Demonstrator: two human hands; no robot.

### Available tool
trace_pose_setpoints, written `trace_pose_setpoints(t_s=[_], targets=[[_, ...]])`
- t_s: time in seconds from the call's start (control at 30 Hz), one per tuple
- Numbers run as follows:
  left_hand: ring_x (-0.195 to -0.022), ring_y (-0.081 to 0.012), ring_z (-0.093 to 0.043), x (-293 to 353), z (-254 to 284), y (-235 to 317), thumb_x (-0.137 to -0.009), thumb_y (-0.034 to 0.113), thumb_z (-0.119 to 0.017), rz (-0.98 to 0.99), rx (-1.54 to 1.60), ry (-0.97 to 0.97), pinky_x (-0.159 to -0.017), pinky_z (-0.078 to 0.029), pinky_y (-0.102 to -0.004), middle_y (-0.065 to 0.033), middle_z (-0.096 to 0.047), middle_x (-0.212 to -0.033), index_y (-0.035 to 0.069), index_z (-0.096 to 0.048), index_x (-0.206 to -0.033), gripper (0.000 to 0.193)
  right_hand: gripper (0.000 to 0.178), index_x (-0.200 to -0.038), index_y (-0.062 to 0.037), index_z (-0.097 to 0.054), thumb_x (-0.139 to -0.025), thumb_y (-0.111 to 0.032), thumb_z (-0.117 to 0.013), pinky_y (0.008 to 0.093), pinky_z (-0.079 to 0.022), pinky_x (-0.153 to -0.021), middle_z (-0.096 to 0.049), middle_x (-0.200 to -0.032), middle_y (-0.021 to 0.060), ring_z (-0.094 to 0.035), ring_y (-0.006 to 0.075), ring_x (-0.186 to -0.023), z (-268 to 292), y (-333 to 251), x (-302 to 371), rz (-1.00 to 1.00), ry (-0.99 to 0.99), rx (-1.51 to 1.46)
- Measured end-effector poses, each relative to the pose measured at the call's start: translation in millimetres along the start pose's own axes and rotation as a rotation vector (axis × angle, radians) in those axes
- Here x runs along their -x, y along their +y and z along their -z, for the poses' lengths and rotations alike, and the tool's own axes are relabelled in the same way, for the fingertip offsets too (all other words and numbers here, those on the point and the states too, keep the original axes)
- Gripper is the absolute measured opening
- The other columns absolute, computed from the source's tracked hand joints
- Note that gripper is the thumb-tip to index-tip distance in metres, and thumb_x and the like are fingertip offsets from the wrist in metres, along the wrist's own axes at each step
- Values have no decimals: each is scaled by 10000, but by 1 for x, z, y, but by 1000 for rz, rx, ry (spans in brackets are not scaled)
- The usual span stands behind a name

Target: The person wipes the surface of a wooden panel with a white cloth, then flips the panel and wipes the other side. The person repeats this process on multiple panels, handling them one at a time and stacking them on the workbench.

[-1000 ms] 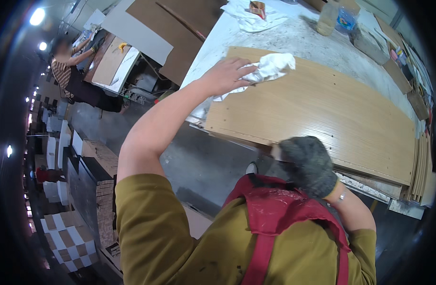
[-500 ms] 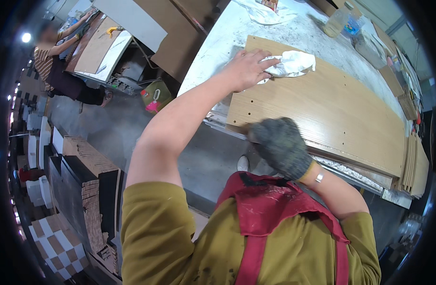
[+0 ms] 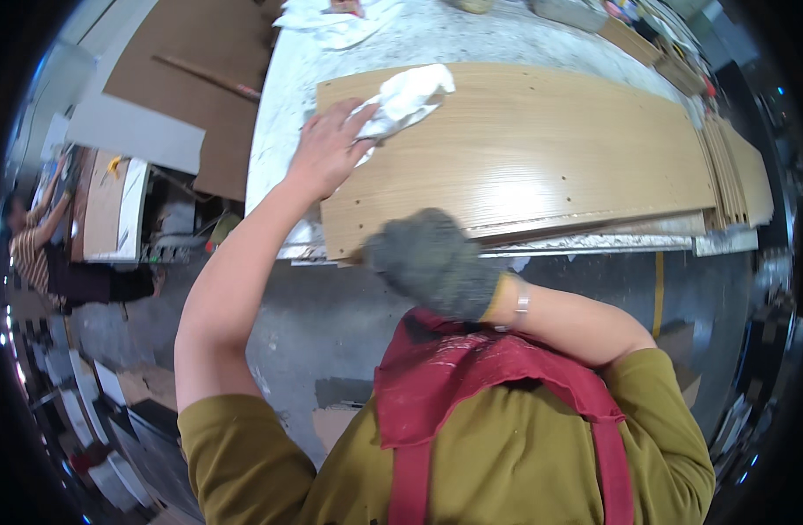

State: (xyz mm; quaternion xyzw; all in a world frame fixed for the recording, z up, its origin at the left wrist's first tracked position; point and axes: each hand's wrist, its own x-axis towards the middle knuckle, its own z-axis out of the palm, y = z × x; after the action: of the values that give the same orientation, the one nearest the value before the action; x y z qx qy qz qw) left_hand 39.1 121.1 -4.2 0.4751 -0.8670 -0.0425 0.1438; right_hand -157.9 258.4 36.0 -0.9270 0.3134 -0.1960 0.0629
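Note:
A long light-wood panel [image 3: 506,140] with small drilled holes lies flat on the worktable. My bare left hand [image 3: 329,150] rests near the panel's left end. Its fingers bear on a crumpled white cloth [image 3: 410,94], part of which is bunched ahead of the fingertips. My right hand [image 3: 432,262], in a dark grey knitted glove with a yellow cuff, is curled closed at the panel's near edge, close to the left corner. The glove is slightly blurred, and its fingertips are hidden, so whatever it grips cannot be made out.
The white-stained worktable [image 3: 279,131] extends behind the panel, with another white cloth [image 3: 344,24] at the back. Several stacked boards [image 3: 729,175] stand at the right end. Cardboard [image 3: 191,70] lies beyond the left side. Farther left, another person [image 3: 42,245] works at a bench.
My view has turned, so the table and panel appear farther left and more level. The left hand stays on the cloth, which now sits a little lower on the panel. The gloved hand remains near the corner.

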Motion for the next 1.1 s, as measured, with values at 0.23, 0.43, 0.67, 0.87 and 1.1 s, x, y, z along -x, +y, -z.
trace_pose_setpoints(t_s=[0.23, 0.43, 0.67, 0.87, 1.1], targets=[[-1328, -278, -401, -1, -5, 0, -931, 281, -559, -4, -6, 20, -1088, -283, -453, -109, -445, -1423, 161, -449, -1402, 499, 418, -1144, -175, -616, -753, -42, -685, 440, -494, -811, -626, -1035, 113, -612, 316, -953, 89, 63, 169, -533, 93, 391], [-1337, -325, -388, -2, -7, -5, -925, 240, -550, -19, -46, -16, -1086, -281, -444, -147, -419, -1448, 85, -419, -1419, 534, 360, -1173, -78, -556, -824, -122, -634, 438, -474, -841, -612, -1029, 137, -606, 293, -957, 40, 44, 119, -381, 257, -35], [-1345, -348, -371, 0, 1, -2, -926, 203, -517, -27, -48, -51, -1088, -279, -447, -181, -402, -1449, 25, -394, -1415, 535, 221, -1034, 7, -615, -887, -159, -609, 421, -492, -793, -622, -903, 184, -616, 326, -877, 109, 110, 235, -1072, 513, 379], [-1338, -398, -360, -10, 3, 2, -899, 150, -518, -58, -51, -72, -1108, -293, -463, -200, -412, -1430, 6, -404, -1391, 525, 328, -1152, -36, -591, -860, -181, -628, 434, -467, -861, -611, -1042, 163, -589, 332, -971, 102, 92, 227, -776, 559, 175], [-1242, -405, -435, -8, 7, 2, -858, 99, -526, -91, -154, -74, -1050, -350, -482, -201, -475, -1349, 4, -465, -1340, 495, 339, -1111, -31, -637, -861, -257, -677, 405, -514, -804, -653, -996, 165, -641, 318, -879, 130, 165, 295, -1078, 592, 380]])
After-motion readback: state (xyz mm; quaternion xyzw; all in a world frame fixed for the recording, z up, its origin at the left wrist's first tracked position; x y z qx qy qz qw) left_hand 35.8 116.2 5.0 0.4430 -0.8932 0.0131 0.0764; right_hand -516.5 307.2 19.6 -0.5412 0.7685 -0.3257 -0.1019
